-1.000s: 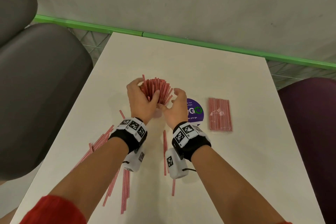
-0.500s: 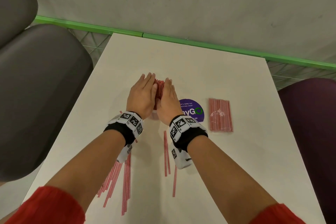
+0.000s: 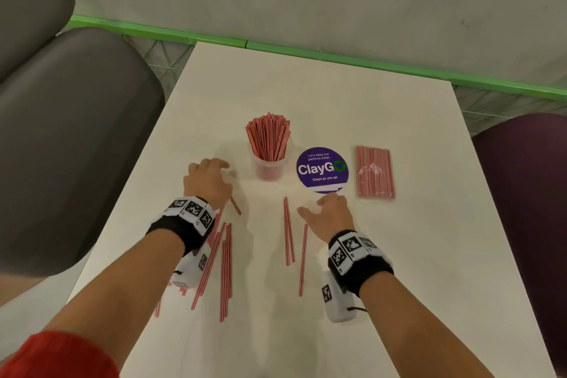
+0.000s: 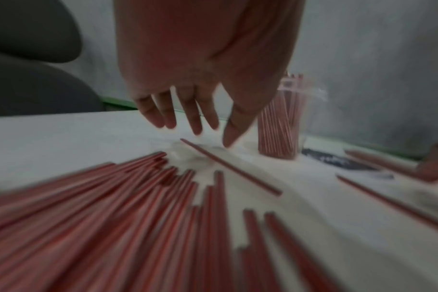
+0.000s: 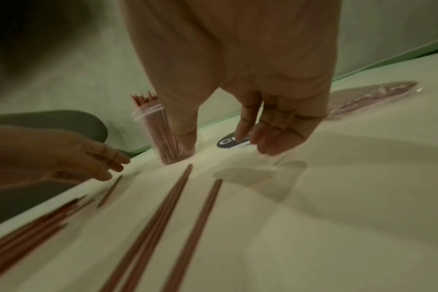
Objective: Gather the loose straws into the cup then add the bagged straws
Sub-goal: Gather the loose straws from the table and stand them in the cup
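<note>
A clear plastic cup stands upright mid-table, packed with red-and-white striped straws. Several loose straws lie under my left wrist, and three more lie between my hands. The bagged straws lie flat at the right. My left hand hovers empty, fingers relaxed, left of the cup above a single straw. My right hand hovers empty near the sticker's front edge.
A round purple "ClayGo" sticker sits between cup and bag on the white table. A grey seat flanks the left edge, a dark purple seat the right. A wall with a green strip lies beyond the far edge.
Both hands let go of the bunch of straws in the cup and drew back toward me, spreading apart to either side. The cup now stands alone.
</note>
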